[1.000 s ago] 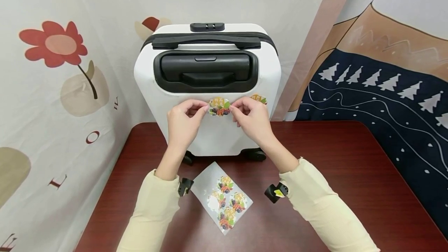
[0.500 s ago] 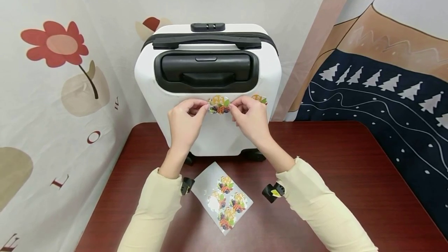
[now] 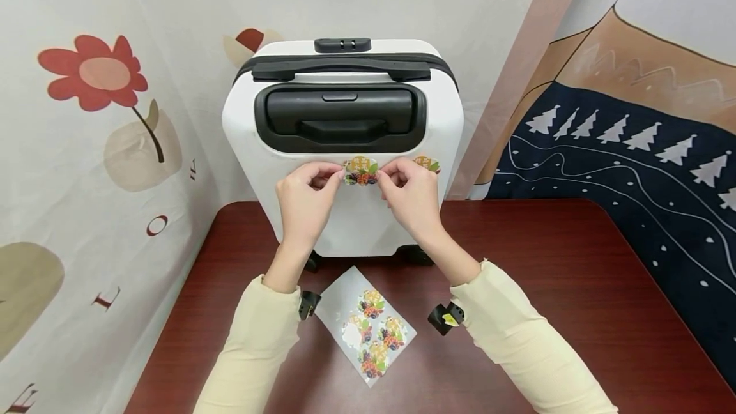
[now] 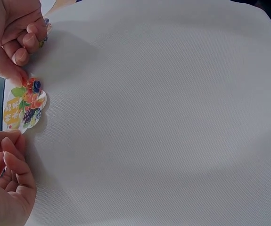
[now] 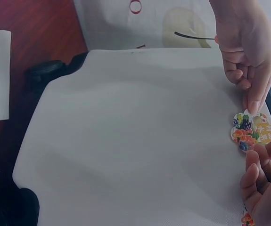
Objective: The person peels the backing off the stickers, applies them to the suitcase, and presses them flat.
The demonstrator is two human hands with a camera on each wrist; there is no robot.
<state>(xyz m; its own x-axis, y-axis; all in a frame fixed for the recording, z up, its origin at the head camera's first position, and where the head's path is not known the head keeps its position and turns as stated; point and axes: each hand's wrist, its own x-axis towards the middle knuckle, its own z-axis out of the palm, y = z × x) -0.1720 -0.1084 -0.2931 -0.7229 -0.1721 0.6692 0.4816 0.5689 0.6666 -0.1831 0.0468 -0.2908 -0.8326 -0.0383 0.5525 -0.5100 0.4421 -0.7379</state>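
1. Change over last sec is small: fruit sticker (image 3: 360,171) sits a touch higher, lower edge up a bit; hands barely moved, forearms slightly closer in
2. My read: fine positioning, sticker not let go yet; can't tell if its back touches the suitcase (image 3: 362,225)
3. L hand (image 3: 302,200) pinches L edge b/w thumb & index; R hand (image 3: 414,198) pinches R edge likewise; other fingers loosely curled
4. Sticker loc: at upper part of white panel, just below black handle recess (image 3: 340,144)
5. 2nd sticker (image 3: 428,163) on same panel, beyond R hand & partly hidden by it
6. Materials: sticker thin, scalloped outline, printed w/ fruit & yellow block; panel matte, fine-grained in wrist views, rounded corners; recess looks like smooth plastic
7. Backing sheet (image 3: 339,296) pale, slightly shiny, lying diagonally on table (image 3: 517,241) w/ more fruit stickers + blank white patch; tabletop reddish-brown, wood-look, semi-gloss
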